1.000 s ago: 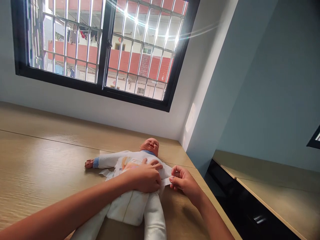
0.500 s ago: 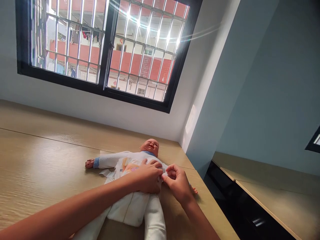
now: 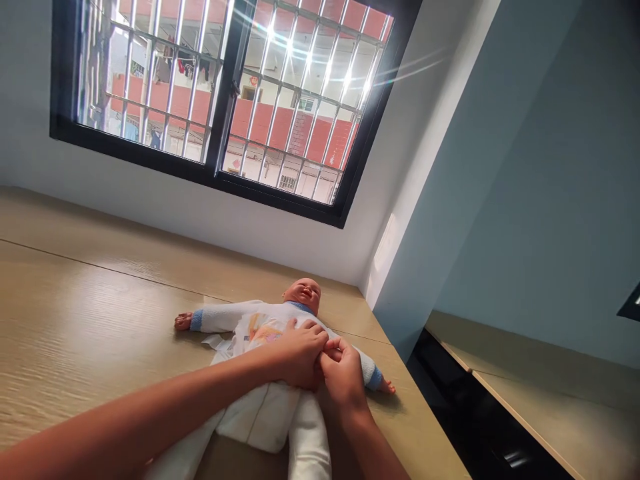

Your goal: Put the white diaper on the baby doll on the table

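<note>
A baby doll (image 3: 303,293) in a white suit with blue cuffs lies face up on the wooden table (image 3: 75,320), arms spread. A white diaper (image 3: 260,329) with a coloured print covers its belly. My left hand (image 3: 295,353) lies curled over the diaper front and holds it down. My right hand (image 3: 343,377) is pressed against my left at the doll's right side, fingers pinched on the diaper's side tab. The tab itself is hidden between my hands.
The table ends just right of the doll, with a dark gap (image 3: 475,413) and a lower wooden ledge (image 3: 550,373) beyond. A barred window (image 3: 225,100) fills the wall behind, and a blue wall rises at the right.
My right hand has brought the diaper tab from out at the right inward onto the doll's waist, meeting my left hand. The doll's right arm now shows. My left hand has stayed put.
</note>
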Demonstrator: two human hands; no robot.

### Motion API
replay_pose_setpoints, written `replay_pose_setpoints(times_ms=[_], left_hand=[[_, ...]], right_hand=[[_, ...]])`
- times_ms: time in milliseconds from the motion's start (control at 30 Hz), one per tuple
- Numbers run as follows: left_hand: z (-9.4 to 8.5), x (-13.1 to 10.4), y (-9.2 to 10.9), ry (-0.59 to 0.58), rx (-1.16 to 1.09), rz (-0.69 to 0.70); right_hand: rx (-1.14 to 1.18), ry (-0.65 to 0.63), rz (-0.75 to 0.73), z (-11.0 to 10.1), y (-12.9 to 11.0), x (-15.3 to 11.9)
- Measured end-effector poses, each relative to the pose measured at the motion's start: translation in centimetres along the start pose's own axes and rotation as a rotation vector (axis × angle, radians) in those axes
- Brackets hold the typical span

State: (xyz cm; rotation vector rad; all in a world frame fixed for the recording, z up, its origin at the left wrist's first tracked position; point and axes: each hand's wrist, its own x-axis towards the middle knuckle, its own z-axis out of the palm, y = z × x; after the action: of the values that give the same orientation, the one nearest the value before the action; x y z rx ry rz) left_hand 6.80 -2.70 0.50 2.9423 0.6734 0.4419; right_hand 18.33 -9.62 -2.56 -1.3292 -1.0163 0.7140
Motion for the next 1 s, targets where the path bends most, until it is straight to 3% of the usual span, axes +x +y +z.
replay_pose_setpoints(times_ms=[100, 300, 467, 600, 667, 800, 900, 1000], left_hand=[[-0.2, 0.1, -0.1, -0.04, -0.02, -0.008], [-0.9, 0.1, -0.4, -0.043, -0.142, -0.029], [-1.9, -0.4, -1.4, -0.114, -0.232, -0.026], [-3.0, -0.8, -2.8, -0.151, -0.38, -0.007], [-3.7, -1.3, -3.7, -0.075, -0.464, -0.019], [-4.5, -3.5, -6.0, 0.19, -0.473, -0.112], [-3.9, -6.1, -6.9, 0.36, -0.406, -0.187], [-2.3, -8.5, -6.5, 0.398, -0.377, -0.179]], right_hand=[[0.046, 0.014, 0.021, 0.3, 0.7, 0.0], [0.093, -0.145, -0.035, -0.1, 0.3, -0.8], [-0.272, -0.259, -0.304, -0.1, -0.9, -2.1], [-0.387, -0.358, -0.373, -0.3, -1.2, -2.4], [-0.347, -0.351, -0.36, -0.7, -1.0, -2.3], [-0.314, -0.09, -0.309, -2.3, 0.0, -1.4], [-0.389, 0.007, -0.289, -3.3, 0.7, -0.7], [-0.407, -0.005, -0.356, -3.3, 0.9, -0.8]])
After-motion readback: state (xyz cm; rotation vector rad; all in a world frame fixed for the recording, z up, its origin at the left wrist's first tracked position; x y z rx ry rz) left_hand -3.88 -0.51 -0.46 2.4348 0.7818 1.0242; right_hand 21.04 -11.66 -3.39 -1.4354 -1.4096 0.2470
